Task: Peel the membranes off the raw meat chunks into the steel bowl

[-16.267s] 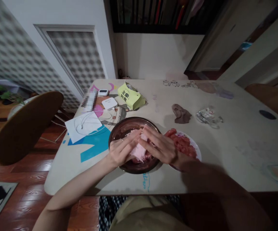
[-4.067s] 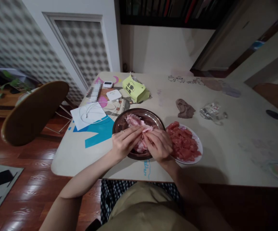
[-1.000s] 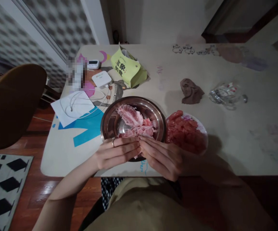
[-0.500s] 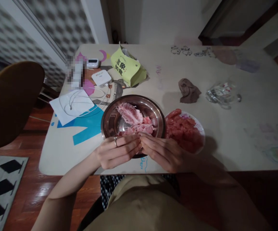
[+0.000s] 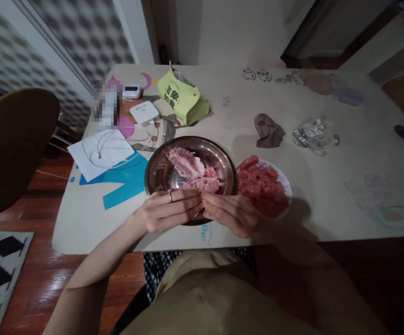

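Observation:
My left hand (image 5: 174,209), with a ring on one finger, is closed over the near rim of a steel bowl (image 5: 149,177). Fingertip to fingertip with it, my right hand (image 5: 230,211) is also closed. Between them they pinch a small piece of meat, mostly hidden by the fingers. Inside the bowl lie pale pink, bony-looking chunks of raw meat (image 5: 186,163). Touching or very near the bowl's right side is a flower-patterned plate (image 5: 287,186) heaped with red raw meat slices (image 5: 261,186), partly behind my right hand.
Behind the bowl stands a yellow-green packet (image 5: 181,97). To the left are a white box (image 5: 144,113) with a cable and a white paper (image 5: 99,156). A crumpled brown cloth (image 5: 268,130) and a clear glass or plastic item (image 5: 315,135) lie right. A chair (image 5: 16,149) stands left.
The camera view has shifted slightly, moving the table items a little left. Both hands stay together over the bowl's near rim, fingers still pinched, with only a slight shift.

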A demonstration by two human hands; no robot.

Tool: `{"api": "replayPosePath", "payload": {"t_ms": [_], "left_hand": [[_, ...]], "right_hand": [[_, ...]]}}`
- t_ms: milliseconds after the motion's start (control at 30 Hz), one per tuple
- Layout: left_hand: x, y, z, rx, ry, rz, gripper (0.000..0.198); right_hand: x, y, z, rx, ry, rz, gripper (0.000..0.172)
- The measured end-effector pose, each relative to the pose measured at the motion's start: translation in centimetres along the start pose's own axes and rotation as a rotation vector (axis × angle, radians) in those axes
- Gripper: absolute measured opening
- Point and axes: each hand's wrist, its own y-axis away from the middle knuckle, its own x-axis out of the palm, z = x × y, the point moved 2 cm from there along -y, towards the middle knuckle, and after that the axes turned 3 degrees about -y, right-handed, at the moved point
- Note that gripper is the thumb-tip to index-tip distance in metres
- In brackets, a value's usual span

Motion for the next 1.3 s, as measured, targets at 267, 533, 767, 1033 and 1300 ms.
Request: {"api": "replayPosePath", "payload": {"t_ms": [267,533,767,1033,1300], "left_hand": [[1.3,-0.2,0.9,0.333,0.021,0.038,0.025],[0.7,-1.4,1.4,0.158,0.039,-0.261,0.025],[0.8,-1.5,2.5,-0.043,0.197,-0.422,0.012],[0.9,-1.3,2.7,-0.102,0.227,-0.428,0.01],[0.7,-1.6,2.4,0.002,0.11,-0.371,0.016]], "right_hand": [[0.5,1.0,-1.0,0.293,-0.154,0.094,0.025],[0.4,-0.5,-2.0,0.462,-0.134,0.005,0.03],[1.7,-0.8,-1.4,0.511,-0.089,-0.124,0.038],[2.3,-0.9,-0.8,0.414,-0.123,-0.121,0.039],[2.0,-1.7,-0.9,0.439,-0.072,-0.164,0.024]]}}
